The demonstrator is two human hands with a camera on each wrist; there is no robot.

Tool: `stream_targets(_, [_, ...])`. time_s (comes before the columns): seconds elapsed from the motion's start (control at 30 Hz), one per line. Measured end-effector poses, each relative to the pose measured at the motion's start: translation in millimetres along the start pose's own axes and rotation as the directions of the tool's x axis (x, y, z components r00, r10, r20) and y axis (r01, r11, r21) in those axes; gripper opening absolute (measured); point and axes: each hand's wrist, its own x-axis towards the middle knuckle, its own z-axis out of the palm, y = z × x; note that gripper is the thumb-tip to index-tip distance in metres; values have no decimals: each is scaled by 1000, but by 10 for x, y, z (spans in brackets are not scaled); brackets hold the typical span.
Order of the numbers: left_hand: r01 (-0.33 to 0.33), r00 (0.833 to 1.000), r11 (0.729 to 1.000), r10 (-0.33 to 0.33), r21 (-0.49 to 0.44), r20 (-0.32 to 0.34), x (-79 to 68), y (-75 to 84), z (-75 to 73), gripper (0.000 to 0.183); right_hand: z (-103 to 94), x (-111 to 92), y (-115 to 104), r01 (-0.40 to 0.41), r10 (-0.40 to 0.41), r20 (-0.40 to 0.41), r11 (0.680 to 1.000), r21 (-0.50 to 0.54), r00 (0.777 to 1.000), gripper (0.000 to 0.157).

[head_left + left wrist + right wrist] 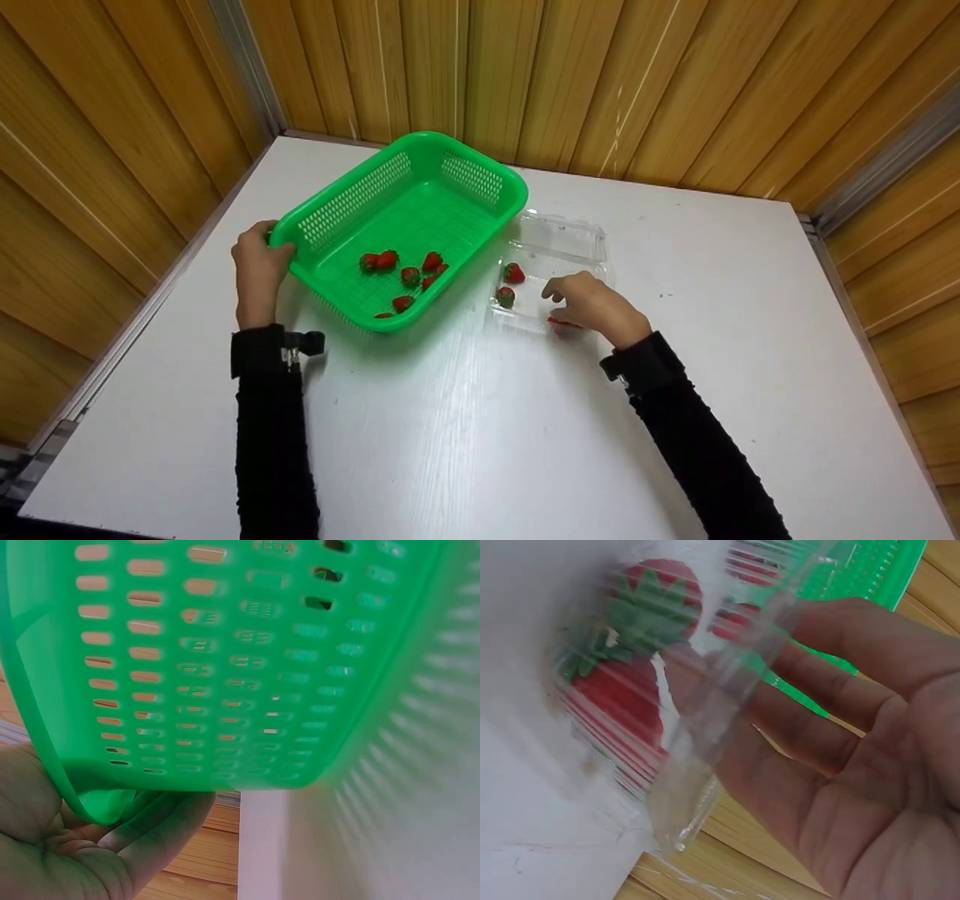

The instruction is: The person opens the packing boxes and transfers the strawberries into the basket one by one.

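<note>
At the near left corner of a green plastic basket (352, 180), my left hand (259, 270) grips the rim; in the left wrist view its fingers (169, 832) curl under that rim. Several strawberries (409, 276) lie in the basket, gathered toward its near right side. To the right is a clear plastic box (517, 322) with its lid (559, 234) folded back. My right hand (596, 307) reaches over the box's right side, thumb and fingers apart. The right wrist view has its fingertips inside the clear wall, right at two strawberries (619, 701). Other strawberries (514, 273) lie along the box's left side.
Everything stands on a white table (450, 450). Wood-look panels (495, 82) rise behind it and at both sides, with metal posts (247, 67) at the corners. The basket's right rim comes close to the box's lid.
</note>
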Motion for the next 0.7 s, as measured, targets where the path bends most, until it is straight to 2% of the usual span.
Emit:
stream_targets(0.17, [10,1000,1000,-10,11,8,18,-5,-1,55,34,22,14,-3,3,-1,1000,17,1000,31])
stream_targets(0.47, [-2,1000,1000,2,10,10,3,-13,9,53,179,118,73,45,-42,-42,996,75,998,27])
stream_targets(0.7, [-4,1000,1000,4,5,18,4,-31,-9,54,210,181,105,0,3,-39,997,73,999,26])
